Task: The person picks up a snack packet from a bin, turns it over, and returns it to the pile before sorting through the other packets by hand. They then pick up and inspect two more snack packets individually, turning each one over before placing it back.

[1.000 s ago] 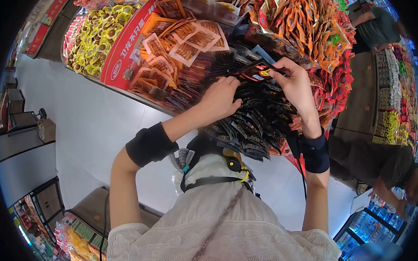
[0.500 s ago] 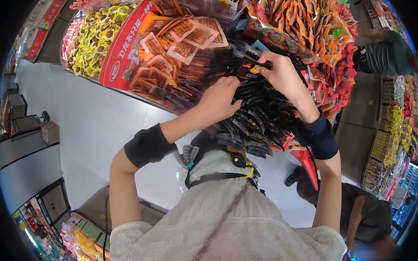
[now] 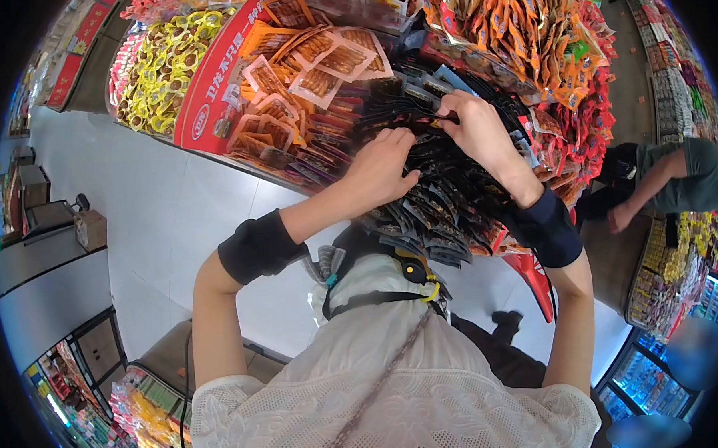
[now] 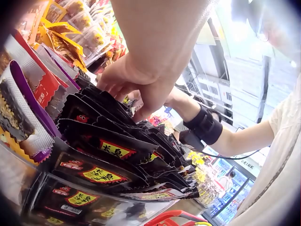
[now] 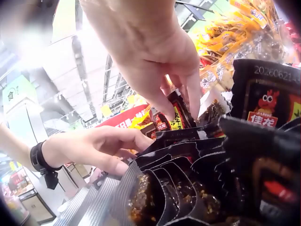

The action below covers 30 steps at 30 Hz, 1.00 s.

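Observation:
Black snack packets (image 3: 434,197) stand tightly packed in rows in a clear-fronted bin. My right hand (image 3: 479,135) pinches one black snack packet (image 5: 177,113) with a yellow label between thumb and fingers, its lower end down among the others. To the left, my left hand (image 3: 379,169) rests on the tops of the row with fingers loosely extended and thumb spread. In the left wrist view, packets with yellow labels (image 4: 103,175) face forward below that hand, and its fingertips are partly hidden behind the packets.
Orange packets (image 3: 320,65) and a red sign board (image 3: 209,94) lie left of the black ones. Orange and red packets (image 3: 519,41) heap up at the back right. A person in dark green (image 3: 677,178) stands on the right, beside other shelves.
My right hand has moved slightly left and lowered the black snack packet among the others, so its label no longer shows from the head. My left hand has barely moved. Bystanders have shifted.

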### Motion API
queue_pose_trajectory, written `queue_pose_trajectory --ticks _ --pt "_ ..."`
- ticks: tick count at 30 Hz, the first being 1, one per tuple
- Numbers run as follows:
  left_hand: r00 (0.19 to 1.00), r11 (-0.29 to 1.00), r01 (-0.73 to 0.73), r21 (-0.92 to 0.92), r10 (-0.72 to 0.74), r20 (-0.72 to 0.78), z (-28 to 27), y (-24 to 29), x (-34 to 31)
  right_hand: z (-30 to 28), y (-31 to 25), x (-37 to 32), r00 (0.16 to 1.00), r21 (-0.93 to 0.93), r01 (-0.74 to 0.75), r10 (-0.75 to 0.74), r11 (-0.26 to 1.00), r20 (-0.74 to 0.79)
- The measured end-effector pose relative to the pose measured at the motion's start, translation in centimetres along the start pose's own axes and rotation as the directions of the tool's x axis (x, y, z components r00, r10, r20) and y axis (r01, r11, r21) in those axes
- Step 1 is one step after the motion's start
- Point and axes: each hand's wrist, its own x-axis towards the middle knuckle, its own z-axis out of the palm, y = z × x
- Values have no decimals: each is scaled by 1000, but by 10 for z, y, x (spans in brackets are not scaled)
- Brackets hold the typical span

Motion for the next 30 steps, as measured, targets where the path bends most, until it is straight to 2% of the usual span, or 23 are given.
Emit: queue_pose_trajectory --ticks 7,17,22,26,28,30 --pt "1000 1000 -5 9 5 14 -2 -1 3 11 9 -2 996 -10 -42 43 999 81" --pt "999 998 -41 39 41 1 -1 -4 3 7 -1 4 998 -72 -41 45 997 51" --pt "999 1000 -3 9 3 33 -4 -1 5 6 5 6 993 -55 -39 44 998 110" --pt "998 1000 6 2 -6 57 -4 -2 4 6 -3 4 996 -91 -32 39 995 76" --pt "1000 1000 -16 9 15 27 0 -4 2 13 1 7 999 -93 -38 41 995 31" --pt "1000 1000 -25 18 25 13 2 -5 -1 15 1 8 997 -103 -33 40 994 64"
